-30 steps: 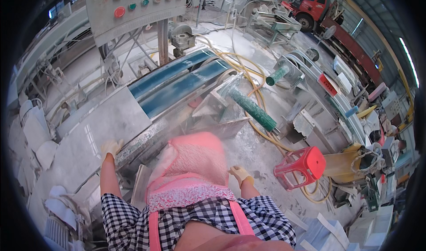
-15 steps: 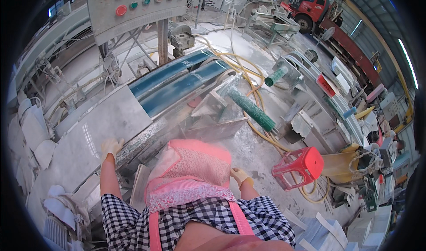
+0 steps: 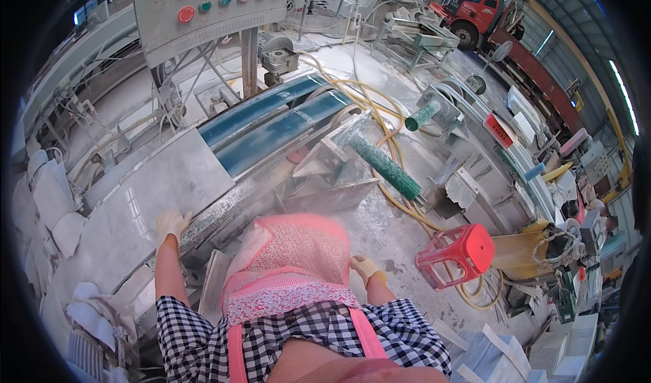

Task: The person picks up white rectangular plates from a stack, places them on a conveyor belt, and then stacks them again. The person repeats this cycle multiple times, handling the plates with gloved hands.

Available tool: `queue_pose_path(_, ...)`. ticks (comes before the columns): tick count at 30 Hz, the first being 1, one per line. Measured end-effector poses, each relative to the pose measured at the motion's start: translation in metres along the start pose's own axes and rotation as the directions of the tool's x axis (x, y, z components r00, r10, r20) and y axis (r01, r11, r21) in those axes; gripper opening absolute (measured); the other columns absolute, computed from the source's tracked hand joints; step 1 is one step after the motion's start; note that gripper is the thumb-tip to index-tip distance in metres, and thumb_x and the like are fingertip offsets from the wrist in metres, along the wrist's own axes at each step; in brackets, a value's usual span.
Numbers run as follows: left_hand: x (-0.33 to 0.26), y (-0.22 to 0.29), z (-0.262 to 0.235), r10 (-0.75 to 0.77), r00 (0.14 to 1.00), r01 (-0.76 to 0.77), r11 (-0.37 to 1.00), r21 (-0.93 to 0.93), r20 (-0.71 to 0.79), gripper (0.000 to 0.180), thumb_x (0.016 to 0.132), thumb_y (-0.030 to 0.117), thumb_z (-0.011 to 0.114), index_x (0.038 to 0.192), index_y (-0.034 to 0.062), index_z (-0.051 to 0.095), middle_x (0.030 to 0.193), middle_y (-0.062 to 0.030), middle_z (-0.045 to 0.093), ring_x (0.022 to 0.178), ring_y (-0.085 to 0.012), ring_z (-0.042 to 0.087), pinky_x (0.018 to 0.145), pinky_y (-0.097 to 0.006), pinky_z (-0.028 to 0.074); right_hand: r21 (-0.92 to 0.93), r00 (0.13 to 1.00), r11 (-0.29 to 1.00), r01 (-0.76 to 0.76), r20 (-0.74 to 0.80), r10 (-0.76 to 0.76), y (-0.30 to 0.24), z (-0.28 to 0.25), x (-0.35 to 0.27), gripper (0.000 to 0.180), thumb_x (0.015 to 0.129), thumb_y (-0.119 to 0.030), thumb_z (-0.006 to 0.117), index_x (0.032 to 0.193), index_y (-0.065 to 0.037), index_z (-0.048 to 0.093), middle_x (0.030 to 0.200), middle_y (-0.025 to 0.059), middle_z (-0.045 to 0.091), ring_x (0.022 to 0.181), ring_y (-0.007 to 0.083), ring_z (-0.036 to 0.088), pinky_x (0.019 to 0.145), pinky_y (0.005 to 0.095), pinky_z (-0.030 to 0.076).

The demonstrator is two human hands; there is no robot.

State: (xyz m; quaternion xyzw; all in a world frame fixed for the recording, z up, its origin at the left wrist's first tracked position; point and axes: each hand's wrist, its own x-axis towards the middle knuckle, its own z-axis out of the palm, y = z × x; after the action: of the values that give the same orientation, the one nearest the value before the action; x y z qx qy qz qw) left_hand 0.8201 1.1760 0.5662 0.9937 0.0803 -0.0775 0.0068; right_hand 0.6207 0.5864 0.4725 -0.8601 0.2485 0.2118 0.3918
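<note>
My left hand (image 3: pixel 173 226), in a pale glove, lies on the near edge of a large smooth grey slab (image 3: pixel 169 176). Its fingers are stretched out over the slab's edge, and nothing is held in them. The slab rests on a machine bed, its far edge beside two blue belts (image 3: pixel 285 129). My right hand (image 3: pixel 367 269), gloved too, hangs low beside my pink apron (image 3: pixel 298 247). Its fingers look loosely extended and partly turned from view, with nothing seen in them.
A control panel (image 3: pixel 210 17) with coloured buttons stands beyond the belts. Green rollers (image 3: pixel 386 166) jut out ahead. To the right are a red plastic stool (image 3: pixel 461 254) and yellow hoses (image 3: pixel 397 200) on the dusty floor. A red truck (image 3: pixel 471 10) stands far off.
My left hand has shifted very slightly to the right at the slab's edge. The apron has swung a little left. My right hand stays nearly where it was.
</note>
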Motion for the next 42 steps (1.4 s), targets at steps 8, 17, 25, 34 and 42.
queue_pose_path(8,0.002,0.003,0.0,0.002,1.0,-0.002,1.0,0.024,-0.017,0.059,0.092,0.056,0.052,0.092,0.0027,0.077,0.098,-0.0214,0.072,0.098,-0.0382,0.069,0.085,-0.049,0.052,0.08,0.999,0.997,0.017,-0.053,-0.012,0.014,0.009,0.013,0.047,0.092,-0.042,0.054,0.122,-0.009,0.069,0.124,0.0164,0.068,0.117,0.0312,0.063,0.096,0.0407,0.048)
queue_pose_path(17,0.006,0.005,0.003,-0.016,1.0,0.016,1.0,0.027,0.017,0.061,0.092,0.058,0.052,0.092,0.003,0.078,0.098,-0.0211,0.073,0.099,-0.0379,0.069,0.085,-0.048,0.053,0.139,0.997,0.99,-0.028,-0.061,0.037,0.012,0.009,0.004,0.046,0.094,-0.04,0.053,0.123,-0.007,0.067,0.125,0.0162,0.067,0.117,0.0309,0.062,0.096,0.0422,0.048)
queue_pose_path(25,0.006,0.008,0.004,0.008,0.999,-0.007,0.999,0.033,-0.033,0.061,0.091,0.058,0.053,0.09,0.0029,0.078,0.096,-0.0213,0.073,0.097,-0.0371,0.069,0.084,-0.048,0.053,0.137,0.994,0.99,-0.018,-0.1,0.032,0.007,0.008,0.003,0.042,0.095,-0.037,0.056,0.119,-0.006,0.07,0.114,0.0103,0.072,0.111,0.0224,0.063,0.096,0.0358,0.046)
queue_pose_path(34,0.004,0.011,0.002,0.01,0.999,-0.01,1.0,0.0,-0.052,0.058,0.09,0.056,0.057,0.09,0.0022,0.077,0.094,-0.0211,0.073,0.093,-0.0369,0.07,0.081,-0.047,0.054,0.096,0.963,0.995,0.026,-0.269,0.0,0.028,0.024,0.019,0.046,0.093,-0.038,0.056,0.121,-0.005,0.068,0.116,0.014,0.071,0.113,0.025,0.064,0.095,0.0357,0.048)
queue_pose_path(42,0.002,0.015,-0.005,0.009,0.999,-0.009,1.0,0.006,-0.033,0.058,0.09,0.056,0.056,0.091,0.0024,0.077,0.096,-0.0207,0.073,0.096,-0.0363,0.07,0.082,-0.047,0.054,-0.036,0.97,0.994,0.102,-0.216,-0.107,0.038,0.02,0.03,0.044,0.093,-0.039,0.057,0.113,-0.002,0.07,0.104,0.0205,0.072,0.1,0.0288,0.069,0.085,0.0383,0.052)
